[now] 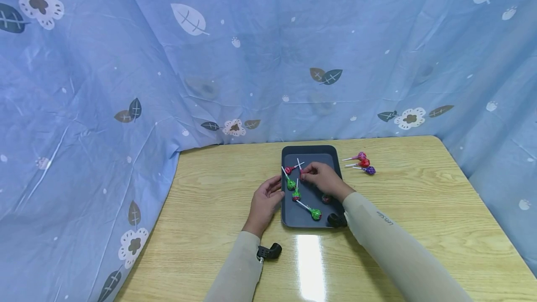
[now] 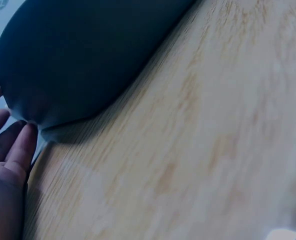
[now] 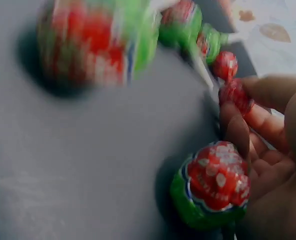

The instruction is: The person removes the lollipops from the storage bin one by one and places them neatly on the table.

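Note:
My right hand [image 1: 322, 177] is over the dark grey tray [image 1: 312, 149] and pinches a red-wrapped lollipop [image 3: 235, 96] by its candy end, its white stick pointing up and away. Around it in the tray lie a red lollipop [image 1: 288, 170] and several green-and-red ones, such as the green lollipop [image 1: 316, 214] near the front. Another green-and-red lollipop [image 3: 213, 185] lies beside the right palm in the right wrist view. With its fingers loosely extended, my left hand [image 1: 265, 202] touches the tray's left side; in the left wrist view its fingertips [image 2: 28, 132] meet the dark wall.
Right of the tray, a pink lollipop [image 1: 361, 155], a red lollipop [image 1: 365, 163] and a purple lollipop [image 1: 370, 170] lie on the wooden table [image 1: 218, 185]. A blue patterned curtain [image 1: 260, 59] hangs behind the table and along its sides.

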